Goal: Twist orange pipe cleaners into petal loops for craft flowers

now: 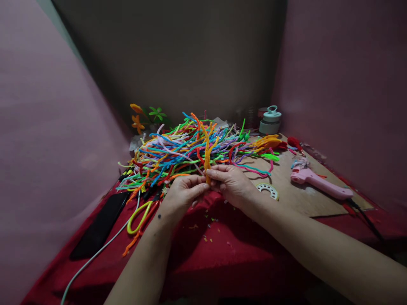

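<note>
Between both hands stand orange-yellow pipe cleaners (207, 154), pinched at their lower end and upright, with the tips spreading apart at the top. My left hand (184, 192) closes thumb and fingers on the bottom of them. Just above, my right hand (230, 183) pinches the same stems, its fingertips nearly touching the left ones. Behind the hands lies a big heap of loose pipe cleaners (171, 148) in many colours. How many orange stems are held I cannot tell.
Left of my hands are yellow-handled scissors (139, 218), a black phone-like slab (100, 224) and a white cable (98, 250). To the right, a pink glue gun (324, 184) and a tape roll (269, 190) rest on a board (305, 203). A lidded jar (270, 123) stands behind.
</note>
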Demonstrator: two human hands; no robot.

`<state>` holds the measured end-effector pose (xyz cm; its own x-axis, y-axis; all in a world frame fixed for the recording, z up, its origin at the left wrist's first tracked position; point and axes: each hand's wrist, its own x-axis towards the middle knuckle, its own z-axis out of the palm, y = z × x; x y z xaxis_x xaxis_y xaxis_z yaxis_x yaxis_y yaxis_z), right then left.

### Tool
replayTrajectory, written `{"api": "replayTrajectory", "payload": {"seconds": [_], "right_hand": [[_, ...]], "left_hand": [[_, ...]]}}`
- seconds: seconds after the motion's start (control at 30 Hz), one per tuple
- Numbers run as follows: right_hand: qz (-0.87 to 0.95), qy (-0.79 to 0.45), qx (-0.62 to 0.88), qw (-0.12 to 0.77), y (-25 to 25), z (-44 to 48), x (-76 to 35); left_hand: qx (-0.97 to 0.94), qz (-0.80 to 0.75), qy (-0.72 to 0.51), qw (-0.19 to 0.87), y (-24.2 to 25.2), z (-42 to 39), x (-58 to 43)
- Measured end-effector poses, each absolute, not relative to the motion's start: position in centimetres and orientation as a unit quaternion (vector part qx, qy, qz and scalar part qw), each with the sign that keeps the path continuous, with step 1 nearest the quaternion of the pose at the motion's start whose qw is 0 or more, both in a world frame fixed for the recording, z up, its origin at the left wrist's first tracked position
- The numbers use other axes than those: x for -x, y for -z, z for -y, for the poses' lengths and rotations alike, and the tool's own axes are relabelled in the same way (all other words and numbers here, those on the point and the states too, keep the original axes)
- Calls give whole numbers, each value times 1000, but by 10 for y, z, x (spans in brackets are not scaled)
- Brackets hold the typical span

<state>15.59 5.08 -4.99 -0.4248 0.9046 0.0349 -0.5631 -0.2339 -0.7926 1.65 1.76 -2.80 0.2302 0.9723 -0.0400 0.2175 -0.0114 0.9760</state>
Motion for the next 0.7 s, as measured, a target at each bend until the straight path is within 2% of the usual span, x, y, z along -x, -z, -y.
{"api": "replayTrajectory", "payload": {"seconds": [0.27, 0.5, 0.7], "right_hand": [[401, -739, 240, 485, 47, -49, -157], [477, -723, 240, 438, 46, -46, -159], [479, -722, 255, 429, 49, -47, -158]], "left_hand": [[-600, -518, -369, 485, 23, -17, -15], [-496, -478, -500, 525, 24, -18, -9], [-528, -476, -504, 490, 23, -15, -11]]}}
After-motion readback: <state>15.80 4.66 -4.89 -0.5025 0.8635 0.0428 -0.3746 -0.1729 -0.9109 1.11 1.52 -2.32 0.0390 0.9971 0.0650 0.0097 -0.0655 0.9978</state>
